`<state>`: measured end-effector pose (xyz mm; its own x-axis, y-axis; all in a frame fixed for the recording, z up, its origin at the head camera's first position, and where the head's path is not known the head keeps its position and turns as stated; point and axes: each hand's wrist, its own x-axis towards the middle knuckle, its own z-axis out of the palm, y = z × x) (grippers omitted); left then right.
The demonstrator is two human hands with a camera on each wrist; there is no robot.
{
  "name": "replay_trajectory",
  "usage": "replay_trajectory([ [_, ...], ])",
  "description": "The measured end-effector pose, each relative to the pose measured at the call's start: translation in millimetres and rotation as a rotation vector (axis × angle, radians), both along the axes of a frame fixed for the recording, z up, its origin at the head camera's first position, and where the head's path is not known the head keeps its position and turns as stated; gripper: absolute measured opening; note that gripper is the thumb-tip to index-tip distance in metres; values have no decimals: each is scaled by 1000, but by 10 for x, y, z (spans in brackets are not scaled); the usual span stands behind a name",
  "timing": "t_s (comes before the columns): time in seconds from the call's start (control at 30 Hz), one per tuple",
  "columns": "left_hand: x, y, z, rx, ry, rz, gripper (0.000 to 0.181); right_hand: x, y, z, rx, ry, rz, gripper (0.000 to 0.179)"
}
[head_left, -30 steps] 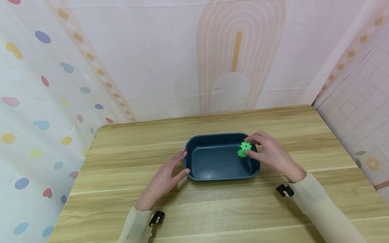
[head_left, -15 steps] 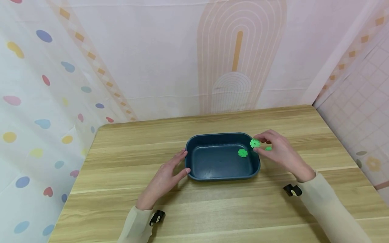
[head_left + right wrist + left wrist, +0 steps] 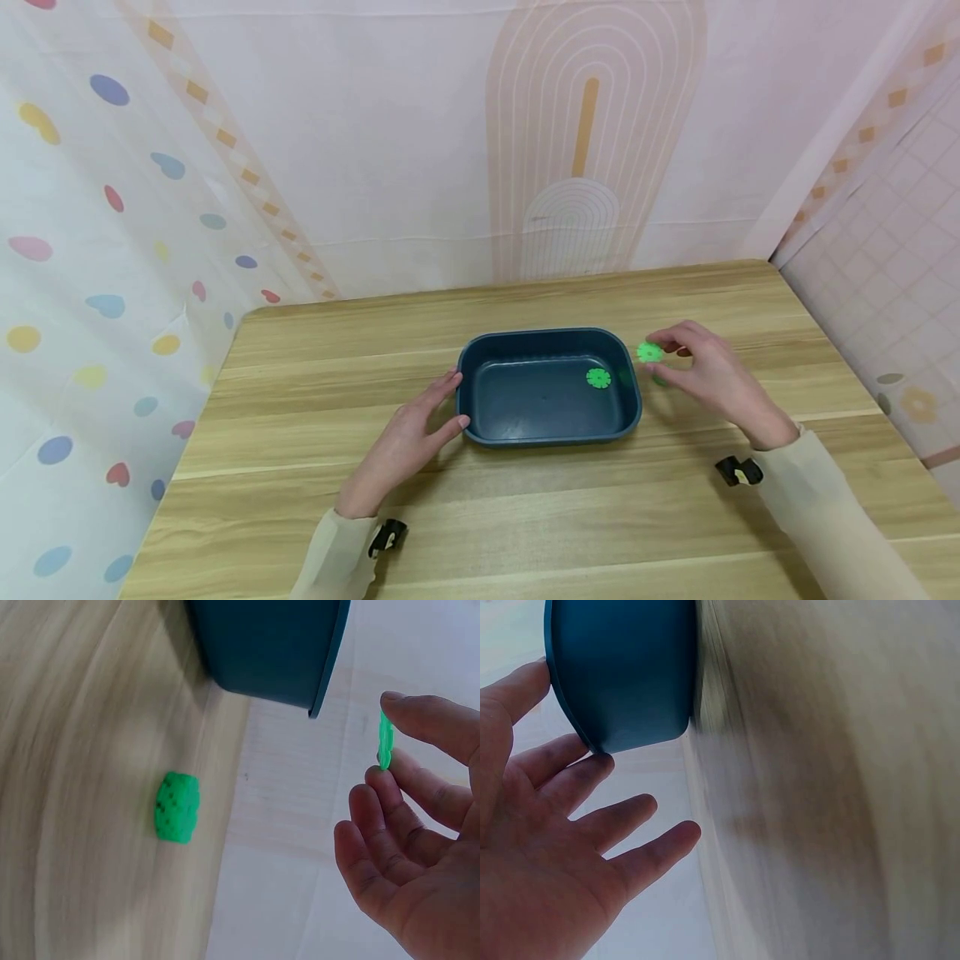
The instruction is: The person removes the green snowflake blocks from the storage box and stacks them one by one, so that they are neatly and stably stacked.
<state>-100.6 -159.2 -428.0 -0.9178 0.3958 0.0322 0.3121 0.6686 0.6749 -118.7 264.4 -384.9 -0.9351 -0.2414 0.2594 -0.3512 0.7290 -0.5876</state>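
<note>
A dark blue rectangular plastic basin (image 3: 547,430) stands on the wooden table. One flat green notched disc (image 3: 598,378) lies inside it, toward its right end. My left hand (image 3: 405,442) touches the basin's left rim with thumb and fingertips, the fingers fairly straight. Just beyond the right rim, my right hand (image 3: 705,375) pinches another green notched disc (image 3: 649,352) between thumb and fingers, seen edge-on in the right wrist view. Lower down on the table sits a small stack of green discs (image 3: 177,807), mostly hidden by the hand in the head view.
Wood-grain tabletop (image 3: 525,533) surrounds the basin. A patterned curtain (image 3: 405,167) hangs behind the table's back edge, and a dotted one (image 3: 112,375) runs down the left side. Black clips (image 3: 739,472) show by both sleeves.
My right hand has moved right, from over the basin's right end to outside its rim, still pinching a green disc. The disc in the basin and my left hand have stayed put.
</note>
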Motion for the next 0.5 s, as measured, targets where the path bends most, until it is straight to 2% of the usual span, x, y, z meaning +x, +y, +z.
replay_trajectory([
  [0.5,-4,-1,6,2,-8,-2,66,1,146,-52,-12,-95,-35,35],
])
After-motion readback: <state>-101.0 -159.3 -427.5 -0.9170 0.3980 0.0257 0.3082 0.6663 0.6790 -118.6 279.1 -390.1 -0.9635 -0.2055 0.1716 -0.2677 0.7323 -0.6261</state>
